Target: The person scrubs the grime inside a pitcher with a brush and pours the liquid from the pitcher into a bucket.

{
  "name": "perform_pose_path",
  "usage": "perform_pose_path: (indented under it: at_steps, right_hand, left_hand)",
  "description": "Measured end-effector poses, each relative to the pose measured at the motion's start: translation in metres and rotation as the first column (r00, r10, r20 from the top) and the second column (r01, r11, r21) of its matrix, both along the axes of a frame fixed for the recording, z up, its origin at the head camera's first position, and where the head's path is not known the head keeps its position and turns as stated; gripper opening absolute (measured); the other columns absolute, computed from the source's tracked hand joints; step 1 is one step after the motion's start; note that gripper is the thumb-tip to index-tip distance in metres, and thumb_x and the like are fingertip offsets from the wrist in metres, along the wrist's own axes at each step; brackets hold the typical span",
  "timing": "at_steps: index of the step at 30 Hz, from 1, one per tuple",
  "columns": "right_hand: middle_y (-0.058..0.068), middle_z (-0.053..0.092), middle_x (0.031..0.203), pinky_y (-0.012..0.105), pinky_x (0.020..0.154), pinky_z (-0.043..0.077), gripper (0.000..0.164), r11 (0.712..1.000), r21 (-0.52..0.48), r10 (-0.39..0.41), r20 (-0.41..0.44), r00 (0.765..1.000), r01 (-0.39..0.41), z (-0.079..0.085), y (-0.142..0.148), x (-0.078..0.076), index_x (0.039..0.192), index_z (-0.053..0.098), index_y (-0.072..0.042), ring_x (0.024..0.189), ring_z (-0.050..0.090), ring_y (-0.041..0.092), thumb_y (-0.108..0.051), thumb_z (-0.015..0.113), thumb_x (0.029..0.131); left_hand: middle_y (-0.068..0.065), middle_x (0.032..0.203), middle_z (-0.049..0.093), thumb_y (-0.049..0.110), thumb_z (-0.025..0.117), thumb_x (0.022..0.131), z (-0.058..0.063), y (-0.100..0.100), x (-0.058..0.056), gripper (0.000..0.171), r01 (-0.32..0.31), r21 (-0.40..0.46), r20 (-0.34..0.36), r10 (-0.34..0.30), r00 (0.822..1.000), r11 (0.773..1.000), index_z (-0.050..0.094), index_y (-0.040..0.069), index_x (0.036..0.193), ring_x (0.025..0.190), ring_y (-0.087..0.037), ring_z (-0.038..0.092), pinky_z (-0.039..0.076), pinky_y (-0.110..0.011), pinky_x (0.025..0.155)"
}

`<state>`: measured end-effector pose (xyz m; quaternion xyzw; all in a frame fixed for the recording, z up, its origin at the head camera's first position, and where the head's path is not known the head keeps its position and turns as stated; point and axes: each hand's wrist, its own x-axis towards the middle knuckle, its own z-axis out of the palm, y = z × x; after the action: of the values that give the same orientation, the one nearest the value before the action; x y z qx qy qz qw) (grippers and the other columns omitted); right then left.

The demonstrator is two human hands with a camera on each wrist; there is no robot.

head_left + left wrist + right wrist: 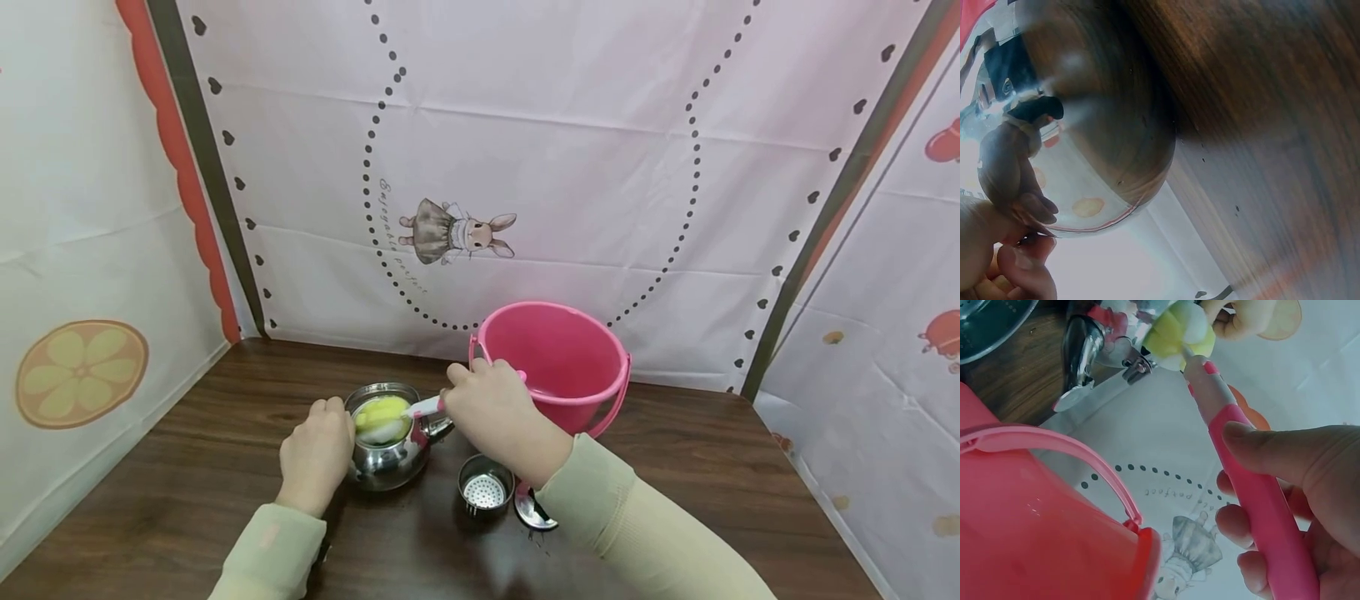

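A shiny steel teapot (pixel 386 472) without its lid stands on the table, its spout (pixel 1080 359) pointing right. My left hand (pixel 315 454) grips the teapot's left side near the rim; curled fingertips (pixel 1025 269) show against the steel in the left wrist view. From the right, my right hand (pixel 501 410) holds a sponge brush by its pink-and-white handle (pixel 1254 487), thumb along it and fingers wrapped under. The brush's yellow-and-white sponge head (pixel 382 417) sits in the teapot's mouth, so part of it is hidden inside.
A pink bucket (pixel 551 354) with its handle down stands behind my right hand. A small steel strainer (pixel 483 492) and a shiny lid (pixel 535 510) lie in front, below my right wrist. Printed cloth walls (pixel 600 208) enclose the wooden table (pixel 675 483).
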<state>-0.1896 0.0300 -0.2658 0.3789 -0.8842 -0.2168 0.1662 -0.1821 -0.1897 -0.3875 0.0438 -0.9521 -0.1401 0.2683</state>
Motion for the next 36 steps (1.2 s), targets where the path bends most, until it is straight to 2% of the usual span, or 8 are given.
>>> perform_pose_path:
  at_steps: [8,13,18,23,26,31,36]
  right_hand:
    - [-0.001,0.063,0.093,0.027,0.064,0.05,0.033,1.0,0.015,-0.013,0.012,1.0,0.013,0.006,0.001,-0.002,0.104,0.073,-0.029,0.079,0.057,0.018,-0.031,0.081,0.072]
    - [0.0,0.063,0.093,0.028,0.066,0.051,0.034,0.999,0.003,-0.038,0.037,0.999,0.038,0.01,0.0,-0.003,0.101,0.074,-0.027,0.08,0.059,0.018,-0.034,0.083,0.069]
    - [-0.001,0.063,0.092,0.029,0.067,0.052,0.028,0.999,-0.009,-0.046,0.064,0.997,0.047,0.018,-0.002,-0.004,0.098,0.074,-0.025,0.08,0.059,0.018,-0.037,0.079,0.073]
    - [-0.001,0.063,0.094,0.031,0.072,0.053,0.035,0.995,-0.005,-0.097,0.097,0.991,0.098,0.032,0.002,-0.002,0.099,0.074,-0.025,0.08,0.059,0.018,-0.042,0.081,0.07]
    - [0.0,0.064,0.097,0.032,0.072,0.053,0.038,0.993,-0.019,-0.111,0.123,0.986,0.114,0.037,0.007,0.001,0.102,0.073,-0.024,0.081,0.059,0.019,-0.039,0.082,0.068]
    - [0.001,0.064,0.102,0.033,0.072,0.053,0.039,0.986,-0.048,-0.15,0.131,0.98,0.158,0.035,0.02,0.008,0.108,0.072,-0.025,0.084,0.06,0.02,-0.034,0.081,0.071]
    - [0.002,0.063,0.1,0.033,0.068,0.053,0.044,0.986,-0.027,-0.158,0.106,0.982,0.162,0.025,0.03,0.014,0.114,0.069,-0.027,0.081,0.06,0.02,-0.031,0.081,0.072]
  left_hand:
    - [-0.018,0.07,0.05,0.008,0.05,0.09,0.0,0.001,-0.001,0.017,-0.005,-0.003,-0.02,0.005,1.0,1.0,0.051,-0.006,0.08,0.042,-0.034,0.05,0.039,-0.047,0.037]
    - [-0.019,0.072,0.051,0.008,0.048,0.09,0.0,0.002,-0.002,0.017,-0.012,0.007,-0.006,0.012,1.0,1.0,0.051,-0.006,0.082,0.045,-0.036,0.052,0.041,-0.048,0.039]
    - [-0.019,0.074,0.051,0.009,0.05,0.09,-0.001,0.001,-0.001,0.016,-0.017,0.009,-0.004,0.017,1.0,1.0,0.051,-0.006,0.083,0.044,-0.036,0.051,0.041,-0.048,0.039]
    - [-0.02,0.073,0.051,0.008,0.049,0.09,-0.001,0.001,-0.003,0.016,-0.013,0.016,-0.039,0.013,0.999,1.0,0.05,-0.005,0.081,0.044,-0.037,0.051,0.041,-0.05,0.039]
    - [-0.02,0.072,0.05,0.007,0.051,0.089,0.0,0.001,-0.002,0.015,-0.015,0.016,-0.062,0.016,0.998,1.0,0.05,-0.005,0.08,0.043,-0.037,0.05,0.039,-0.05,0.038]
    - [-0.02,0.072,0.051,0.007,0.054,0.088,-0.001,0.002,-0.002,0.015,-0.004,0.01,-0.07,0.005,0.998,1.0,0.05,-0.005,0.08,0.043,-0.038,0.05,0.04,-0.05,0.038]
    - [-0.02,0.073,0.051,0.008,0.054,0.088,-0.002,0.003,-0.002,0.015,-0.005,0.024,-0.045,0.006,0.999,1.0,0.05,-0.006,0.082,0.046,-0.04,0.052,0.041,-0.052,0.041]
